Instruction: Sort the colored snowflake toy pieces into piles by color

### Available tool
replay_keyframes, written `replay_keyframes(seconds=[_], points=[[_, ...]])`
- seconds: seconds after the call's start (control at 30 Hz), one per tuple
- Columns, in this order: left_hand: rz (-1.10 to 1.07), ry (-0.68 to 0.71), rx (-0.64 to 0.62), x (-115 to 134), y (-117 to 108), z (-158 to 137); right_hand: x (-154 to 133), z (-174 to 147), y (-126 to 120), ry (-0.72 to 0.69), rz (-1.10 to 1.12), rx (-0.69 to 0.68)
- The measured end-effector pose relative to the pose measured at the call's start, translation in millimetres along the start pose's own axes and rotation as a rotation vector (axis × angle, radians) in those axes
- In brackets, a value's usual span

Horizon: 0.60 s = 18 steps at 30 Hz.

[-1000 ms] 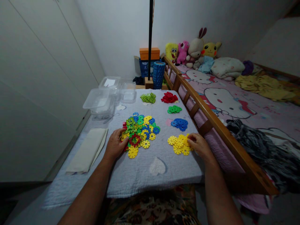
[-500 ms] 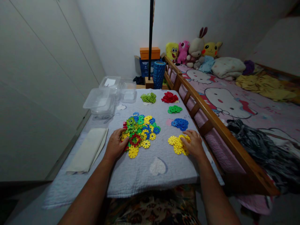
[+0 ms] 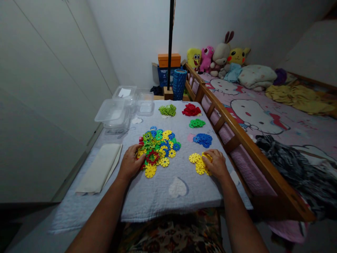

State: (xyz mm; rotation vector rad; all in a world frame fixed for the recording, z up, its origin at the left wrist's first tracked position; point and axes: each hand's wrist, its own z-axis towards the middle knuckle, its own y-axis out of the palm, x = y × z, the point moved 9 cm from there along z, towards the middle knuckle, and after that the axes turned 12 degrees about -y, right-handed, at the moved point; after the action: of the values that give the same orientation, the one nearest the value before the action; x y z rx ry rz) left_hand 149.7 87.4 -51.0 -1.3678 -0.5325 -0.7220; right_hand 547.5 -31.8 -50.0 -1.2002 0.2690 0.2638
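My left hand (image 3: 131, 161) rests against the near-left side of a mixed heap of plastic snowflake discs (image 3: 158, 144) and square-edged pieces in yellow, blue, green and red. Its thumb and fingers are apart at the heap's edge; some fingertips are hidden. My right hand (image 3: 216, 163) lies over the right side of a small pile of yellow snowflake discs (image 3: 195, 158). Thumb and fingers there stand apart, with yellow discs between and beneath them. Behind this pile are blue discs (image 3: 202, 140), green discs (image 3: 197, 123), red pieces (image 3: 191, 110) and light-green pieces (image 3: 167, 110).
Clear plastic boxes (image 3: 116, 121) stand at the back left of the cloth-covered table (image 3: 158, 200), behind a folded pale cloth (image 3: 100, 168). A wooden bed rail (image 3: 237, 140) runs along the right edge. A black pole (image 3: 170, 45) rises behind the table.
My right hand has shifted slightly left and its fingers have drawn in a little over the yellow discs. My left hand stays at the mixed heap.
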Motion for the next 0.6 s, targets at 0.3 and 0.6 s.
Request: replay_keyframes(seconds=[0.3,0.6], points=[[0.011,0.007,-0.002,-2,2,0,34,70,9,-0.018,-0.082,-0.079],[-0.003,0.008,-0.005,0,0,0,56,99,64,-0.006,-0.190,-0.337]])
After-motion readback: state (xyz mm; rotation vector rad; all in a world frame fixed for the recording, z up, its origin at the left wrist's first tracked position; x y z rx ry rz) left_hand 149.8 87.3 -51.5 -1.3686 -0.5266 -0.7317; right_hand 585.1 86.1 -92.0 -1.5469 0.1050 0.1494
